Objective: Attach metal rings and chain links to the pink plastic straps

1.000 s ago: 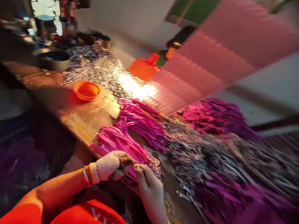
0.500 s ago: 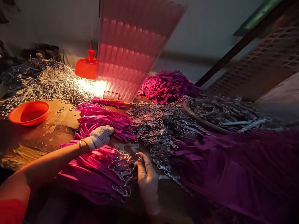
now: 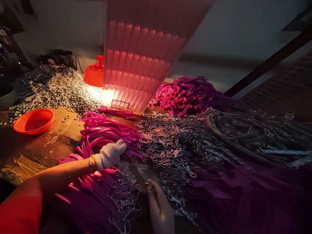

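My left hand (image 3: 112, 154), in a white knitted glove, is closed at the lower right edge of a heap of pink straps (image 3: 109, 130). Whatever lies in its curled fingers is hidden. Bare and lower down, my right hand (image 3: 160, 206) pinches thumb and finger together, with a small dark glint at the tips that I cannot make out. Between the hands lie more magenta straps (image 3: 97, 195) with metal clasps (image 3: 122, 191) at their ends. A dark flat piece (image 3: 136, 175) lies on the table just above my right fingertips.
Metal clasps and chains (image 3: 168, 139) spread right of the hands, beside a rimmed basket (image 3: 214, 130). An orange bowl (image 3: 34, 122) stands left. A red lamp (image 3: 95, 73) lights a metal pile (image 3: 60, 87) behind a translucent ribbed sheet (image 3: 138, 58). Purple straps (image 3: 190, 94) are heaped behind.
The view has shifted, so most things appear a little lower and further right. My left hand stays by the pink straps; my right hand keeps its pinch low in the view.
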